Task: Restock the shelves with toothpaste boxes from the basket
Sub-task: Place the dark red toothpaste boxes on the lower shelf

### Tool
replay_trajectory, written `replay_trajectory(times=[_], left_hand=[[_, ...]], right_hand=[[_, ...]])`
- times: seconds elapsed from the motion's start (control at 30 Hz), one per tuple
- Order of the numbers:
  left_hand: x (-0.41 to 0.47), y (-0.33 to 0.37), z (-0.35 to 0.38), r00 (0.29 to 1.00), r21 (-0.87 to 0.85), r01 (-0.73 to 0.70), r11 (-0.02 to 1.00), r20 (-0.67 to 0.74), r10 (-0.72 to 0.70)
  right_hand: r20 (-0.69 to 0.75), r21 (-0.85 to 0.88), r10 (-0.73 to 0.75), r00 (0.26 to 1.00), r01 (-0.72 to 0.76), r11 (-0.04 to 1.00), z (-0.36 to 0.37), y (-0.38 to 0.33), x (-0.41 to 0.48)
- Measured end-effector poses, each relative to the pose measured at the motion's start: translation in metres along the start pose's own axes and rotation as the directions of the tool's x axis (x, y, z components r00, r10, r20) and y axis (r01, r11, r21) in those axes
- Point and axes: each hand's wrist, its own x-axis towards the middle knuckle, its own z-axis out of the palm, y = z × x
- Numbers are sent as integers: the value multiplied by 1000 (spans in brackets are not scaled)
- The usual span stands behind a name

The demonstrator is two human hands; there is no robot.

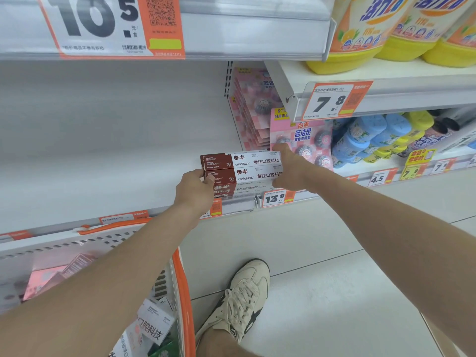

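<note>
Brown-and-white toothpaste boxes [242, 167] sit stacked at the right end of a white shelf [103, 161], near its front edge. My left hand [193, 188] grips the stack's left end, fingers curled round the box ends. My right hand [289, 168] holds the right end, thumb on top. Down at the lower left is the white basket [184, 284] with an orange rim. More toothpaste boxes [154, 323] lie in it, partly hidden behind my left forearm.
Pink hanging packs [301, 140] stand just right of the stack. Blue and yellow tubs [373, 137] fill the shelf to the right, with yellow bottles [386, 42] above. Price tag 13.8 [277, 198] marks the shelf edge. My shoe [242, 295] rests on the pale floor.
</note>
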Motion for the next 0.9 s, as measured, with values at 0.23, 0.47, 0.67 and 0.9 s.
replay_trajectory(times=[0.23, 0.47, 0.67, 0.9], left_hand=[[-8, 6, -2, 1000, 20, 0, 1000, -31, 1], [-37, 25, -42, 963, 283, -256, 924, -13, 271], [-96, 9, -133, 804, 546, -543, 637, 121, 582], [-173, -52, -229, 890, 661, -424, 620, 177, 420]], right_hand=[[-6, -95, 47, 999, -47, 994, 8, -13, -5], [-271, -539, -187, 944, 12, 842, 24, -75, -46], [15, -553, -526, 850, 445, 704, 55, -162, -133], [384, -503, -572, 724, 684, 528, 117, -222, -212]])
